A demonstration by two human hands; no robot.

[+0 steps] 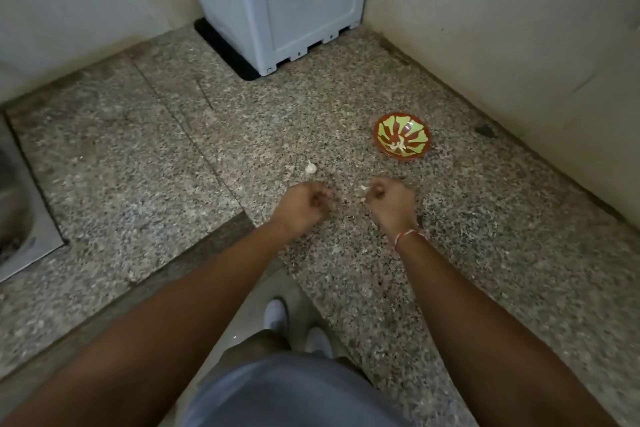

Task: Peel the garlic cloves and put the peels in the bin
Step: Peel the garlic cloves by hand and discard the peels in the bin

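My left hand (304,204) hovers over the speckled granite counter (145,163) with its fingers curled in; nothing shows inside it. My right hand (391,201), with a red-and-white thread at the wrist, is curled too and pinches a small white garlic piece (363,188) at its fingertips. An unpeeled garlic clove (310,168) lies on the counter just beyond my left hand. To the far right stands a red-and-green bowl (401,121) holding a few peeled cloves (396,146). No bin is in view.
A pale blue-grey appliance (277,0) stands in the back corner on a black mat. Walls close off the back and right. A steel sink (17,204) sits at the left edge. Small peel flakes (289,167) dot the counter. My feet show below the counter's notch.
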